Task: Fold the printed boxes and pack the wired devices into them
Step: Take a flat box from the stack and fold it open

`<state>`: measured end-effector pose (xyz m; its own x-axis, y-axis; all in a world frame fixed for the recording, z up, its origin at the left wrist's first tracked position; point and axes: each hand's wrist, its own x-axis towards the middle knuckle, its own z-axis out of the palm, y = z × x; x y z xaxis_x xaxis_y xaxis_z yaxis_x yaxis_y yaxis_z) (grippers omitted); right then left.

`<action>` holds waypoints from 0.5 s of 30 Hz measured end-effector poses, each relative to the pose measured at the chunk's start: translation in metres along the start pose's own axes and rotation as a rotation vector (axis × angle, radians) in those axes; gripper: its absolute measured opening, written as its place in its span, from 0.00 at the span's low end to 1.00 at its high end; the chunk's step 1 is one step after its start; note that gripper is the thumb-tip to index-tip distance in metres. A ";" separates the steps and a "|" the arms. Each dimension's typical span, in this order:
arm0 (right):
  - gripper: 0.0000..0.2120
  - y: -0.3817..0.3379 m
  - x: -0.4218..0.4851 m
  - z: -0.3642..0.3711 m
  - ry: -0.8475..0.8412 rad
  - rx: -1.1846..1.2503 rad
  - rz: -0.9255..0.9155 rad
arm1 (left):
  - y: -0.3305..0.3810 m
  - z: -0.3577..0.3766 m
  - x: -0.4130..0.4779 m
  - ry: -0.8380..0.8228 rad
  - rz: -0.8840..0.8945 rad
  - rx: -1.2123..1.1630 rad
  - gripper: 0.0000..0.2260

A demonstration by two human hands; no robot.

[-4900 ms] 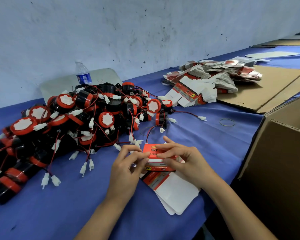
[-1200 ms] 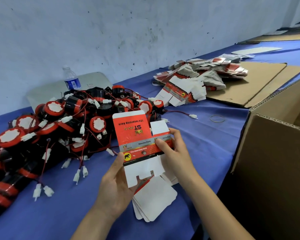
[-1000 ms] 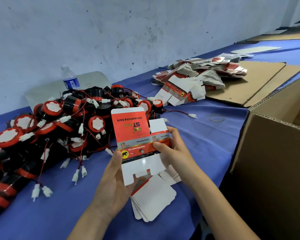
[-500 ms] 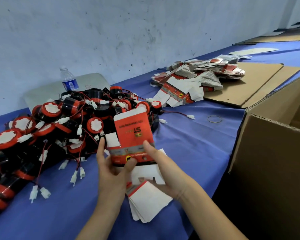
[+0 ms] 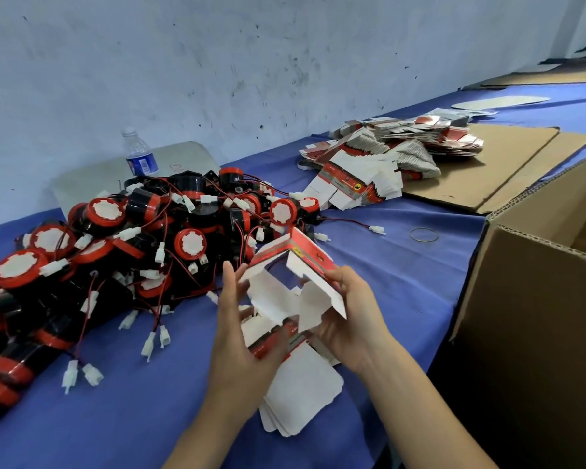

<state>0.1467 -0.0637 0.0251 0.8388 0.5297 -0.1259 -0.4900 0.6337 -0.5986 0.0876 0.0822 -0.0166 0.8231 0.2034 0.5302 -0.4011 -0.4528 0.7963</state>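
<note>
Centrally, a printed box (image 5: pixel 295 282), half opened into a sleeve with its white inside and loose flaps turned toward the camera, is held above the desk (image 5: pixel 403 272) between both hands. The left hand (image 5: pixel 241 330) supports the near lower edge, its fingers fairly straight along the side, a loose grip; the right hand (image 5: pixel 349 316) curls thumb and fingers round the right-hand panel, probably to square the sleeve before the flaps are tucked. Directly beneath lies a small stack of flat blanks (image 5: pixel 301 397), within reach for the next fold. To the left sprawls the heap of wired devices (image 5: pixel 132 248), red-capped with white connectors; none is yet packed. Farther off: more flat boxes (image 5: pixel 386 160), a rubber band (image 5: pixel 424 234), a water bottle (image 5: pixel 139 154), an open carton (image 5: pixel 538 299), blue cloth, a scuffed pale wall.
</note>
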 end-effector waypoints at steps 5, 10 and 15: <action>0.11 0.018 -0.003 0.010 -0.048 -0.154 0.200 | -0.002 0.003 0.001 0.083 0.071 0.065 0.52; 0.13 0.021 -0.011 0.015 -0.081 -0.588 0.205 | 0.006 -0.005 0.002 0.211 0.172 -0.012 0.46; 0.15 0.009 -0.008 0.004 0.020 -0.840 -0.101 | 0.007 -0.006 -0.002 0.172 -0.092 -0.136 0.54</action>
<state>0.1345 -0.0599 0.0240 0.8769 0.4782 -0.0492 -0.0797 0.0438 -0.9959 0.0810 0.0836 -0.0098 0.7825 0.3888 0.4864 -0.3878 -0.3068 0.8692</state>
